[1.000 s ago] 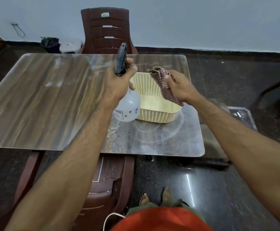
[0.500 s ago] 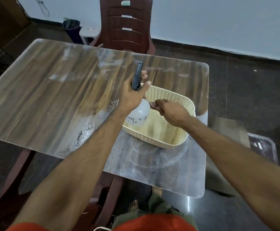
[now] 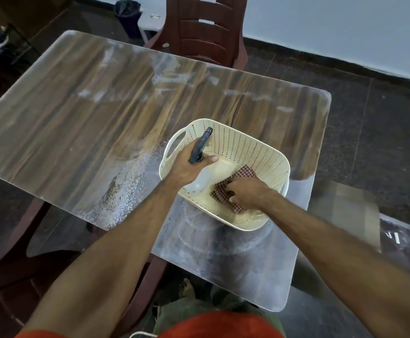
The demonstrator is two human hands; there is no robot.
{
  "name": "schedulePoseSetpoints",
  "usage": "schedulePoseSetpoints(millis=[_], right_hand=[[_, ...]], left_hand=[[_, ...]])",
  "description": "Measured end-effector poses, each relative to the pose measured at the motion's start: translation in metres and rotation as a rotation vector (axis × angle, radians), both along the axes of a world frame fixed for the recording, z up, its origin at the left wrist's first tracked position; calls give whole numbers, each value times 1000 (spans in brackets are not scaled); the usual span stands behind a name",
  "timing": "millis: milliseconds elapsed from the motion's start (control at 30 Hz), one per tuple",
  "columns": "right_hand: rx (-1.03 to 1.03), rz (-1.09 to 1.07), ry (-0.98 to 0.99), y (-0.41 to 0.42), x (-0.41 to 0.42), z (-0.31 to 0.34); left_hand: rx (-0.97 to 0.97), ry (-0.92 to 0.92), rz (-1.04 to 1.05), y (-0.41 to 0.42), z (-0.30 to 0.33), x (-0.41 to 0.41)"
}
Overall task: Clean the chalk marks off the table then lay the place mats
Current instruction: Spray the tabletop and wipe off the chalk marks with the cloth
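Observation:
A wood-grain table point(image 3: 81, 123) under a clear cover carries white chalk smears along its far side and a wet, speckled patch near the front. A cream perforated basket point(image 3: 247, 148) stands on its right part. My left hand point(image 3: 186, 164) grips the black head of a clear spray bottle point(image 3: 200, 182), whose body dips inside the basket. My right hand point(image 3: 246, 191) presses and holds a red checked cloth point(image 3: 244, 173) on the basket's floor. No place mats are visible.
A brown plastic chair point(image 3: 206, 28) stands behind the table and another point(image 3: 11, 259) is tucked under its near left. A dark bin point(image 3: 128, 15) sits at the back. A clear tray point(image 3: 401, 245) lies low at the right.
Both hands have come down into the basket. The cloth went from held in the air to lying on the basket floor, and the bottle dropped from above the table into the basket.

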State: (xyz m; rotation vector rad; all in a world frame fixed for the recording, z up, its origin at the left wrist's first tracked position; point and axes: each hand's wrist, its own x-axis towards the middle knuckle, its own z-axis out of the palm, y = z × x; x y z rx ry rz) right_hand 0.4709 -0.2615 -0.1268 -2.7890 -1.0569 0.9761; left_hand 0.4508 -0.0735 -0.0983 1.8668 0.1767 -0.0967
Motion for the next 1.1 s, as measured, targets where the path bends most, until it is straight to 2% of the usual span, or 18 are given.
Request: schedulePoseSetpoints(millis=[133, 233, 367, 500, 633, 700, 800, 933, 1100], right_hand=[[35, -49, 10, -5, 1, 2], [169, -128, -71, -4, 1, 14], [388, -335, -208, -14, -10, 38], [611, -504, -329, -41, -26, 55], [631, -722, -455, -72, -40, 63], [599, -872, -403, -82, -48, 65], [521, -1030, -247, -85, -60, 67], [551, -1178, -82, -78, -69, 60], [654, -1280, 50, -69, -73, 48]], left_hand=[[31, 35, 27, 7, 1, -5], [113, 54, 0, 11, 6, -13], [439, 62, -178, 21, 26, -19], [594, -54, -224, 38, 41, -31], [656, -123, -233, 53, 36, -46], [644, -172, -145, 54, 33, -49], [639, -228, 123, 50, 36, -42], [532, -88, 332, 51, 35, -23], [355, 77, 387, 55, 25, -9]])
